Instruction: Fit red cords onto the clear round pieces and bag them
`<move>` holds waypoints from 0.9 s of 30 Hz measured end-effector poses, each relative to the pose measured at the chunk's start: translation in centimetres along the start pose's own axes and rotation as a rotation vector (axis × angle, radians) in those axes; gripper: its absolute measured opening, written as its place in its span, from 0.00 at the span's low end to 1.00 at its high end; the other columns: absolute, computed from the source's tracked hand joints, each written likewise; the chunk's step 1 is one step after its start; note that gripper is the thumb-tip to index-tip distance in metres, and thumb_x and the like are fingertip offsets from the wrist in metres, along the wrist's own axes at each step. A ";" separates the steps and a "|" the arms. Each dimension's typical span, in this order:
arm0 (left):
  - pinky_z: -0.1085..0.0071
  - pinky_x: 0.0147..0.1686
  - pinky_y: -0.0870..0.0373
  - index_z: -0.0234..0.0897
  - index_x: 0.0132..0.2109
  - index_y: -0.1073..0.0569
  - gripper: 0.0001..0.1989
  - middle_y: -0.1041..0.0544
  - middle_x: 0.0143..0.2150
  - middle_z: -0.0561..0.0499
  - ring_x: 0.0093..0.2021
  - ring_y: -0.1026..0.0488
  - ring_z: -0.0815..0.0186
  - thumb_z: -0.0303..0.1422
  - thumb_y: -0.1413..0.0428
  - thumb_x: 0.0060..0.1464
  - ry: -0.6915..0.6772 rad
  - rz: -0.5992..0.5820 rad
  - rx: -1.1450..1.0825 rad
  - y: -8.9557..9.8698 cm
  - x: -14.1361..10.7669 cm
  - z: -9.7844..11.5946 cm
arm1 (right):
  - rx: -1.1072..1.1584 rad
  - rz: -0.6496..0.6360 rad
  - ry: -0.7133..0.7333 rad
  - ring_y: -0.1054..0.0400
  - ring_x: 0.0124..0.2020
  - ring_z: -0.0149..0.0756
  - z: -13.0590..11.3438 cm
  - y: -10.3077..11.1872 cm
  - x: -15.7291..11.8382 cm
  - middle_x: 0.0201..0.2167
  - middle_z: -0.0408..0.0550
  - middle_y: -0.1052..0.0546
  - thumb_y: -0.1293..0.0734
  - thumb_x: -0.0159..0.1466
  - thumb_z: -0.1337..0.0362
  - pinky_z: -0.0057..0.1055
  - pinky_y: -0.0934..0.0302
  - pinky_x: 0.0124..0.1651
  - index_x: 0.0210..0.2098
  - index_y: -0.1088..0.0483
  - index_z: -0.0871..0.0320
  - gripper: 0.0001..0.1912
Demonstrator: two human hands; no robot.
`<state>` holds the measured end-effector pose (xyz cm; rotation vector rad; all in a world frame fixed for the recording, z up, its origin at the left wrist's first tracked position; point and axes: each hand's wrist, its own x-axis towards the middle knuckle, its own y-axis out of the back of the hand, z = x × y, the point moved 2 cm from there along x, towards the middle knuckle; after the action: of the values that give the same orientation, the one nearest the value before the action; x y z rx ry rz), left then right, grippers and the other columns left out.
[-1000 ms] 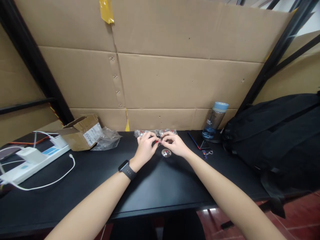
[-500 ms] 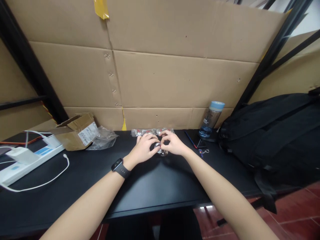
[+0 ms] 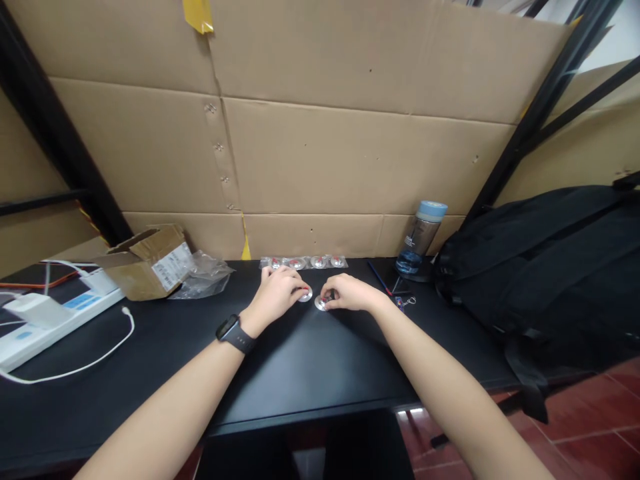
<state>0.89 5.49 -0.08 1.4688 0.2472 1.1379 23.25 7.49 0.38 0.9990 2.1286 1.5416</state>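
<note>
A small round silver disc with a red middle (image 3: 307, 295) is pinched by the fingertips of my left hand (image 3: 279, 293). My right hand (image 3: 347, 294) closes its thumb and fingers on a second silver disc (image 3: 320, 304), a short way to the right. Both discs are at or just above the black table top, and my fingers partly cover them. Just beyond my hands, along the cardboard wall, lies a row of several similar discs in clear plastic wrappers (image 3: 319, 262).
To the left are an opened cardboard box (image 3: 145, 267), a crumpled plastic bag (image 3: 205, 275) and a white power strip (image 3: 60, 327) with cables. A water bottle (image 3: 420, 239), a keychain (image 3: 404, 303) and a black backpack (image 3: 550, 280) stand or lie on the right.
My hands were together over the discs; now they are apart, the left one further left. One disc is in each hand, with a gap between them, and the wrapped row shows more fully.
</note>
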 end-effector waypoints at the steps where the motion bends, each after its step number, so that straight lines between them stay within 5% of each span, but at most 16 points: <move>1: 0.56 0.48 0.50 0.49 0.39 0.17 0.08 0.17 0.41 0.51 0.49 0.29 0.57 0.37 0.42 0.64 -0.004 -0.002 0.001 0.1 0.0 0.1 | -0.001 -0.005 -0.002 0.28 0.32 0.33 0.1 -0.1 0.1 0.34 0.45 0.19 0.25 0.58 0.66 0.26 0.40 0.36 0.38 0.19 0.54 0.08; 8: 0.56 0.49 0.52 0.49 0.40 0.17 0.09 0.16 0.40 0.51 0.48 0.26 0.58 0.35 0.44 0.65 0.000 0.031 0.033 0.5 0.1 0.4 | 0.003 0.058 -0.022 0.25 0.35 0.35 1.0 -0.4 0.4 0.34 0.46 0.18 0.28 0.59 0.69 0.27 0.39 0.40 0.36 0.18 0.55 0.06; 14: 0.55 0.49 0.51 0.48 0.40 0.17 0.10 0.16 0.41 0.51 0.48 0.27 0.58 0.36 0.44 0.66 0.003 0.081 0.032 0.7 0.0 0.4 | 0.100 0.371 0.003 0.28 0.34 0.33 0.2 1.0 0.4 0.34 0.47 0.20 0.32 0.64 0.68 0.28 0.38 0.38 0.36 0.22 0.58 0.04; 17: 0.55 0.50 0.51 0.49 0.40 0.18 0.09 0.16 0.41 0.51 0.48 0.26 0.58 0.37 0.44 0.65 0.024 0.111 0.002 0.8 0.0 0.4 | 0.183 0.423 0.043 0.27 0.38 0.34 -0.5 1.4 0.4 0.36 0.48 0.21 0.31 0.65 0.66 0.27 0.38 0.38 0.36 0.23 0.57 0.04; 22: 0.53 0.53 0.50 0.49 0.39 0.17 0.07 0.16 0.44 0.51 0.51 0.26 0.56 0.40 0.41 0.62 0.177 0.288 -0.071 1.4 0.1 0.1 | 0.091 0.487 0.064 0.28 0.45 0.38 -0.2 1.6 0.2 0.41 0.50 0.22 0.30 0.64 0.67 0.34 0.37 0.50 0.34 0.22 0.57 0.04; 27: 0.56 0.54 0.40 0.48 0.39 0.17 0.10 0.15 0.40 0.52 0.46 0.21 0.56 0.44 0.41 0.60 0.376 0.330 -0.311 1.6 0.4 -0.6 | 0.295 0.571 -0.010 0.27 0.41 0.37 -0.3 1.5 0.4 0.42 0.51 0.23 0.30 0.64 0.60 0.32 0.34 0.40 0.35 0.22 0.58 0.07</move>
<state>-0.06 5.73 1.36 1.0357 0.0791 1.6420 23.32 7.82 1.97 1.8371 2.2224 1.4513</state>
